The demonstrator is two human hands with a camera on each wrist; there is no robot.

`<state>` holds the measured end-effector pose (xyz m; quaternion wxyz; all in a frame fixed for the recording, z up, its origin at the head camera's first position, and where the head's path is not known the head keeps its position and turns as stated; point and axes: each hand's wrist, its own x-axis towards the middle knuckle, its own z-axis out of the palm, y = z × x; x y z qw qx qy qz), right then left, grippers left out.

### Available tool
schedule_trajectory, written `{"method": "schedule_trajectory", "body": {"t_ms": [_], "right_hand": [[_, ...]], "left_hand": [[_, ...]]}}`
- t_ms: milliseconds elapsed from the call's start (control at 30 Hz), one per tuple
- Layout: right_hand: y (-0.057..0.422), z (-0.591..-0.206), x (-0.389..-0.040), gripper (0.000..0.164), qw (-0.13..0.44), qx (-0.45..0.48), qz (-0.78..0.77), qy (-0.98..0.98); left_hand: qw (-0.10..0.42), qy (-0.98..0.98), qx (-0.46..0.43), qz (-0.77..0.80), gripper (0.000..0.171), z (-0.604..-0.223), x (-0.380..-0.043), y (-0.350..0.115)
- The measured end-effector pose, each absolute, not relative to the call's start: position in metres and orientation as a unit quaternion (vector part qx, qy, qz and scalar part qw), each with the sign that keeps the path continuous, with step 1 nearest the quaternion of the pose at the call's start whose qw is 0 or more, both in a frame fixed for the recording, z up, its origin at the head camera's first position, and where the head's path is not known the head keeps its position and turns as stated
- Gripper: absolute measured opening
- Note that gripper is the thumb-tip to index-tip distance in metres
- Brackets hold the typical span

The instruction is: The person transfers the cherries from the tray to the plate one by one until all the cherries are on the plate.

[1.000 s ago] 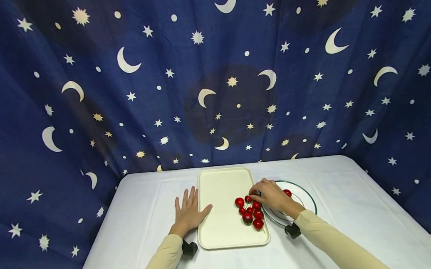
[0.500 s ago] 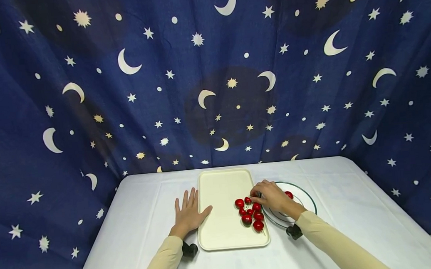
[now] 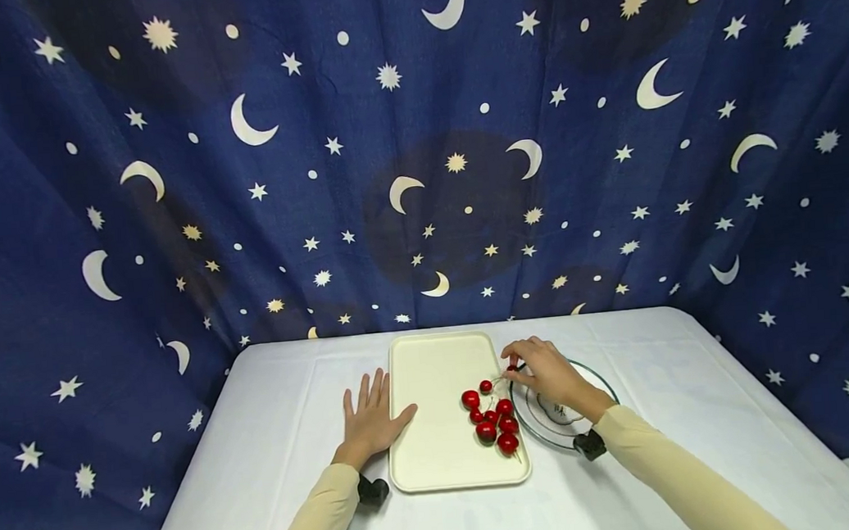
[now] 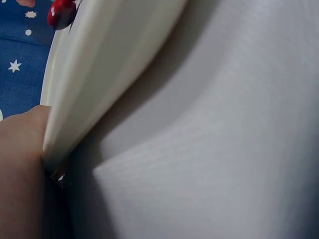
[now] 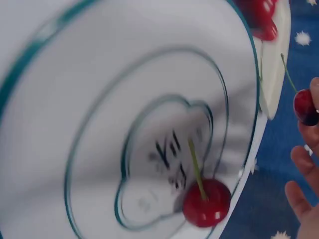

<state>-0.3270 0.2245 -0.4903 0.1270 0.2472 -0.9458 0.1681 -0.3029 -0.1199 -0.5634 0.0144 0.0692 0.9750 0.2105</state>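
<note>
My right hand (image 3: 550, 373) pinches a dark red cherry (image 3: 511, 369) over the plate's left edge, beside the tray. Its green stem shows in the right wrist view, where the held cherry (image 5: 305, 105) is at the right edge. Below that hand lies a white plate (image 3: 601, 377) with a green rim and dark characters in its middle. One cherry (image 5: 207, 203) with a stem sits on the plate, hidden behind the hand in the head view. Several red cherries (image 3: 486, 432) lie on the right side of a cream tray (image 3: 431, 363). My left hand (image 3: 372, 420) lies spread flat, its thumb over the tray's left edge.
A white cloth (image 3: 272, 407) covers the table. Behind it hangs a dark blue curtain (image 3: 362, 220) with moons and stars. The plate stands close against the tray's right side.
My right hand has shifted slightly right and up from the tray's edge, and the cherry in its fingertips now shows. It hides the plate's cherry in the head view. My left hand stays put.
</note>
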Motion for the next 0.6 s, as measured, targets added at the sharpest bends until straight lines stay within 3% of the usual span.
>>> {"method": "schedule_trajectory", "body": {"t_ms": [233, 600], "right_hand": [[0.258, -0.483, -0.331, 0.012, 0.167, 0.221, 0.173, -0.945], [0.283, -0.494, -0.328, 0.012, 0.124, 0.154, 0.161, -0.967]], "left_hand": [[0.017, 0.975, 0.068, 0.212, 0.095, -0.565, -0.303, -0.12], [0.022, 0.977, 0.068, 0.2, 0.095, -0.566, -0.307, -0.121]]}}
